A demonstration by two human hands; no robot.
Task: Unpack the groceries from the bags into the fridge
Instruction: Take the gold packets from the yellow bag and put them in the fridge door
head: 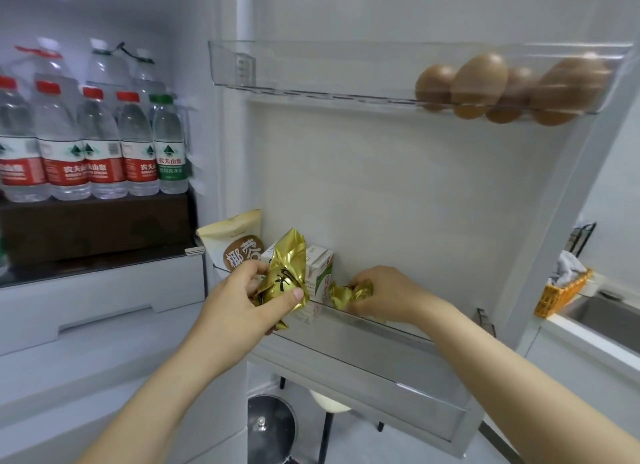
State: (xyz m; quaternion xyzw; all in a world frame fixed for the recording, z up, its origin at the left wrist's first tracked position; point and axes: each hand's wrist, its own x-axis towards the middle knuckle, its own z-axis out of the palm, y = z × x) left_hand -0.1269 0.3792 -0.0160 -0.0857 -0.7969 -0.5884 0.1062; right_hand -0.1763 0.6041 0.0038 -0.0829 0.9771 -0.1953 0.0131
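Note:
The fridge stands open with its door swung out to the right. My left hand (pixel 242 299) grips a gold foil packet (pixel 285 269) just in front of the middle door shelf (pixel 381 328). My right hand (pixel 384 294) reaches into that shelf and holds a second gold foil packet (pixel 346 295) down inside it. Beside the packets in the shelf stand a green-and-white drink carton (pixel 320 273) and a cream pouch with a brown circle (pixel 235 242).
Several brown eggs (pixel 502 82) lie in the clear top door shelf (pixel 277 72). Water bottles (pixel 93 145) fill the inner fridge shelf at left above white drawers (pixel 104 297). A counter with a sink (pixel 609 321) and a yellow basket (pixel 561 290) is at right. A pot lid (pixel 270 425) and a stool sit on the floor below.

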